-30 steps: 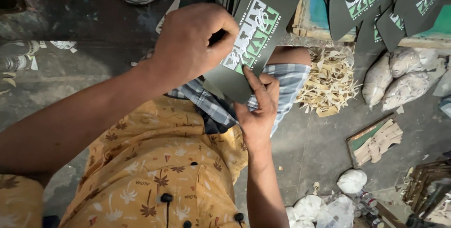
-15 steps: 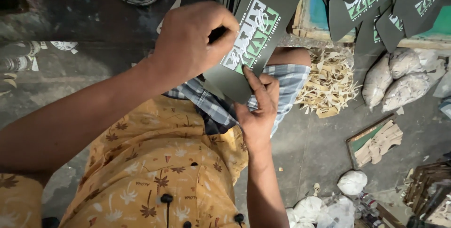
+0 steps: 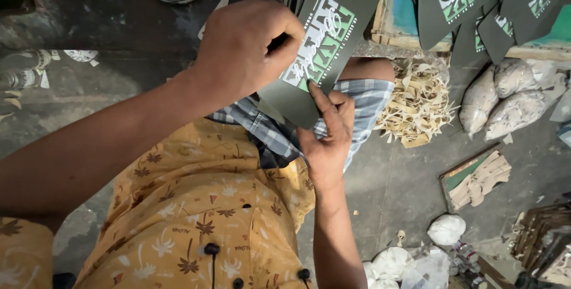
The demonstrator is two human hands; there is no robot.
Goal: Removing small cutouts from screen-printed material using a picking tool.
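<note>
Nothing has shifted: your left hand point(image 3: 247, 45) stays clamped on the dark printed sheet point(image 3: 324, 45), your right hand point(image 3: 327, 137) still pinching its lower edge.

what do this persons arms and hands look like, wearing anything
Both arms are bare from above the elbow down: no gloves, watch or rings visible on the left hand or right hand. A short yellow-orange sleeve with a brown and white leaf print shows at the left arm, matching the buttoned shirt.
</note>
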